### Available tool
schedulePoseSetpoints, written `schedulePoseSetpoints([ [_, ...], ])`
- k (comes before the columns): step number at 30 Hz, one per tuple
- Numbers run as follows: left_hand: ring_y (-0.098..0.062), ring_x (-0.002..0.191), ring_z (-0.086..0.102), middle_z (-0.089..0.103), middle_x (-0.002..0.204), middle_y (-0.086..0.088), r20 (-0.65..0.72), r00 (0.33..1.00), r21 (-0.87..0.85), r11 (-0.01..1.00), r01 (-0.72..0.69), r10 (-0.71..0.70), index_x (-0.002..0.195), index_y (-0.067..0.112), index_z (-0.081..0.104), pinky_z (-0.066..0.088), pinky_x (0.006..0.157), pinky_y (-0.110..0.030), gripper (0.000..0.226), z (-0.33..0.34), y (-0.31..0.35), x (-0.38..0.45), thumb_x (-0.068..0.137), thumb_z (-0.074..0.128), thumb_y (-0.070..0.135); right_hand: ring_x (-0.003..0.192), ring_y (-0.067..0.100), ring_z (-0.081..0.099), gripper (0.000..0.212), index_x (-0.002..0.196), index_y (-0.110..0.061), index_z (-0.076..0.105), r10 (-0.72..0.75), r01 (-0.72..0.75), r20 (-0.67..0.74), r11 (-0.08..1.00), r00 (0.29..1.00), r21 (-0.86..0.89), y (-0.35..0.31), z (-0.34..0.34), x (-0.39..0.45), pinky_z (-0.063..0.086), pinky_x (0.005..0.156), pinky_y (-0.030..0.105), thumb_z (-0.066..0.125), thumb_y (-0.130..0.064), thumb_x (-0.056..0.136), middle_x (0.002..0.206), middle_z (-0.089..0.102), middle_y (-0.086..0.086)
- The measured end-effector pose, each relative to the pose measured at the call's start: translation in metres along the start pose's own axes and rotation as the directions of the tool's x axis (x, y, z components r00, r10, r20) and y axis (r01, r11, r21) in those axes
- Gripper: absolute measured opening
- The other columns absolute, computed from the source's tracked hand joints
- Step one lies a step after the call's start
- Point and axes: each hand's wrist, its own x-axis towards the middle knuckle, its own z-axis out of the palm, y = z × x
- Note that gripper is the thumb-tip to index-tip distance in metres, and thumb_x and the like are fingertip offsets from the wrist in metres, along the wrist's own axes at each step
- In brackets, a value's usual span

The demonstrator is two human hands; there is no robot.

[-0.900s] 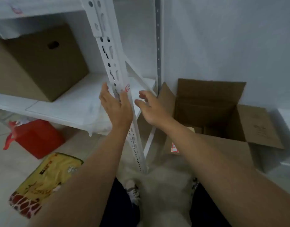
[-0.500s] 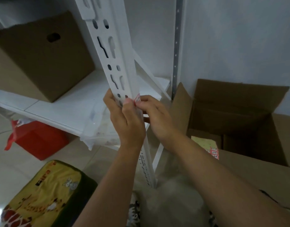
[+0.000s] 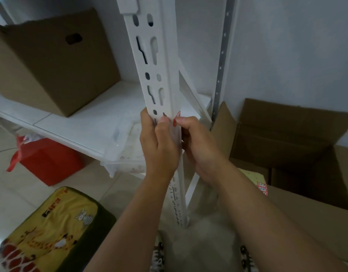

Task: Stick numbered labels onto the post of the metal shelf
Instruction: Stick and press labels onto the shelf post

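From the head camera, looking down: the white slotted post (image 3: 159,71) of the metal shelf rises through the middle of the view, its face cut with keyhole slots and round holes. Both hands meet on it at about the level of the lower shelf board (image 3: 80,118).

The left hand (image 3: 159,146) wraps the post from the left, fingers curled round its edge and thumb lying up the front face, the thumb tip pressed just beside the label. The right hand (image 3: 196,140) comes in from the right, its fingers bent, the tips pinching at the post's right corner where the label (image 3: 176,119) sits — a small white tag with red edging, folded over that corner. Whatever number it carries is too small to read (the fingers hide most of it).

Round about: a closed brown cardboard box (image 3: 55,59) with a hand-hole stands on the shelf board, left of the post. Below the board, on the tiled floor, a red bag (image 3: 45,160) and nearer, a yellow cushion (image 3: 51,232) printed with cartoon animals. To the right an open cardboard carton (image 3: 298,134) stands against the wall, and a sheet of red-edged labels (image 3: 262,188) lies at its near edge. The shelf's rear post (image 3: 221,55) — grey, with small holes — runs up beside the wall.
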Motion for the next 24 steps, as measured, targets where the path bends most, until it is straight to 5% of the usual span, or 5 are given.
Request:
schedulePoseSetpoints([
  [3,0.0,0.075,0.054,0.051,0.083,0.006,0.053,0.998,-0.046,0.998,0.047,-0.044,0.101,0.006,0.045,0.045,0.064,-0.012,0.023,-0.005,0.002,0.001,0.086,0.038,0.022,0.101,0.017,0.068,0.033,0.098,-0.028,0.074,-0.019,0.019,0.032,1.0,0.999,0.019,0.0,0.005,-0.002,0.049,0.097,0.049,0.042,-0.037,0.095,0.103,0.073,0.004],
  [8,-0.004,0.077,0.058,0.059,0.081,0.008,0.089,0.991,-0.043,0.993,0.107,-0.103,0.091,0.017,0.052,0.048,0.066,-0.015,0.017,-0.012,0.003,0.003,0.085,0.039,0.026,0.094,0.023,0.069,0.029,0.102,-0.01,0.069,-0.028,0.026,-0.049,0.999,0.998,-0.023,0.002,0.01,0.0,0.053,0.089,0.052,0.05,-0.03,0.091,0.097,0.072,0.01],
  [14,-0.024,0.1,0.062,0.063,0.102,-0.008,0.072,0.988,-0.068,0.988,0.142,-0.137,0.106,0.012,0.054,0.052,0.079,-0.026,0.032,-0.011,0.002,0.003,0.084,0.04,0.029,0.097,0.023,0.069,0.039,0.087,-0.029,0.077,0.022,-0.022,0.007,0.993,1.0,0.115,0.003,0.006,0.002,0.049,0.097,0.053,0.04,-0.034,0.096,0.095,0.075,0.004],
  [20,-0.015,0.09,0.057,0.058,0.096,-0.002,0.036,0.989,-0.055,0.988,0.142,-0.14,0.099,0.013,0.051,0.049,0.071,-0.019,0.027,-0.006,0.003,0.002,0.083,0.038,0.03,0.076,0.01,0.065,0.036,0.078,-0.023,0.073,0.034,-0.034,0.004,0.998,0.999,0.046,-0.006,0.002,0.003,0.05,0.082,0.039,0.041,-0.029,0.093,0.077,0.072,-0.003],
  [24,-0.014,0.084,0.054,0.056,0.086,0.001,0.035,0.991,-0.07,0.989,0.132,-0.13,0.091,0.016,0.05,0.047,0.07,-0.021,0.019,-0.006,0.004,0.002,0.083,0.039,0.029,0.08,0.012,0.067,0.036,0.08,-0.022,0.072,0.027,-0.028,0.019,0.998,0.999,0.058,-0.008,0.004,0.0,0.05,0.086,0.04,0.04,-0.028,0.093,0.082,0.073,-0.002],
])
